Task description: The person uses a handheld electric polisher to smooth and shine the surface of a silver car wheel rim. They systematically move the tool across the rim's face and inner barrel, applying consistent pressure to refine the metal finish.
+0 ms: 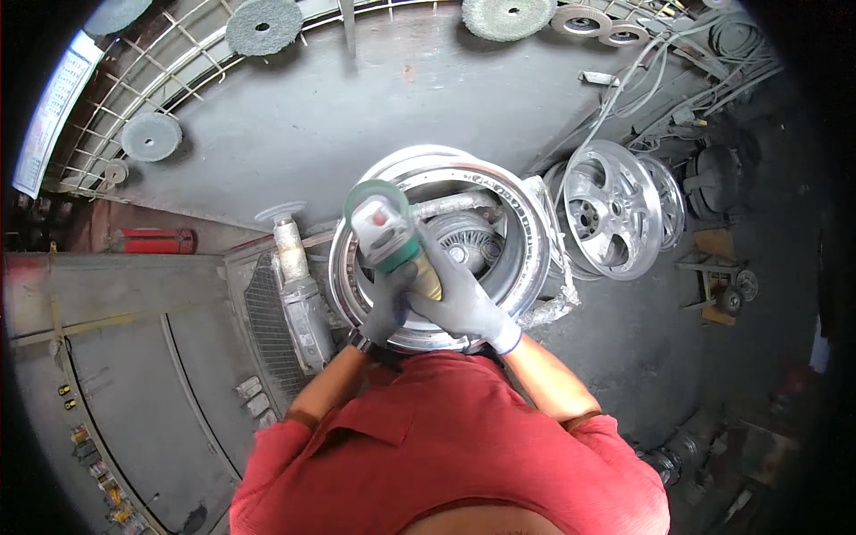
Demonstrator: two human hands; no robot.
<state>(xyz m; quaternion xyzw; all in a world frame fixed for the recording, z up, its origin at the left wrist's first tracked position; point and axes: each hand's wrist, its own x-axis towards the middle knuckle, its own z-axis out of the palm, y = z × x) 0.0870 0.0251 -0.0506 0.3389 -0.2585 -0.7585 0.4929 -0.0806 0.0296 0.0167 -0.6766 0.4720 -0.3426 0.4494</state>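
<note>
A green and white angle grinder [385,236] with a round disc at its head is tilted over the left side of a shiny metal wheel rim [526,259]. My right hand [464,301], in a grey glove, is closed around the tool's lower body. My left hand [389,305], also gloved, is closed at the tool's left side, its fingers partly hidden. The disc looks smeared, and I cannot tell whether it touches the rim. Through the rim's opening shows a round finned metal part [459,254], close to my body.
Left of the rim stands a bench motor [308,325] with a shaft and a blurred disc. Several spoked wheels, one a five-spoke wheel [613,209], lean at right. Grey abrasive discs [264,27] hang on the wire rack ahead. Cables [655,67] run down at upper right.
</note>
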